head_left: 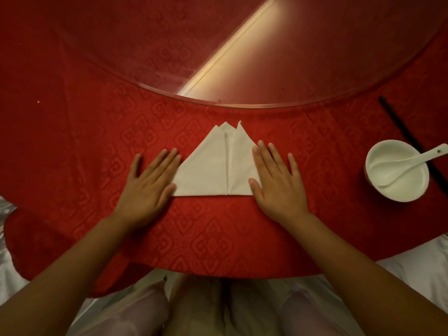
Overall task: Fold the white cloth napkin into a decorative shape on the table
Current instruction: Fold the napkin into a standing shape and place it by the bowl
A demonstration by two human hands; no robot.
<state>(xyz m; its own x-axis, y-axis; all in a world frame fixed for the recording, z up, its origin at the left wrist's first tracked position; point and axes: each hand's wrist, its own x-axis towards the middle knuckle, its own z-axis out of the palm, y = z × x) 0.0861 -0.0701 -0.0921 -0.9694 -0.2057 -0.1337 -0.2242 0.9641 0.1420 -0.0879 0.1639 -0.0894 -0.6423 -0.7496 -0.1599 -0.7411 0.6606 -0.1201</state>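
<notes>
Red-clothed surface (218, 229) carries the white napkin (208, 166), folded into a triangle; the left hand (148, 183) and right hand (278, 180) lie flat, fingers straight, pressing its two lower corners.

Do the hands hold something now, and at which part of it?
Nothing is gripped. Both hands lie flat with straight fingers: the left hand touches the folded napkin at its left corner, and the right hand presses its right corner.

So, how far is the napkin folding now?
Done: the napkin already lies as a flat triangle with a centre seam. In hand: the left hand and right hand press its two lower corners flat. Left: the shape is still flat, not yet decorative.
</notes>
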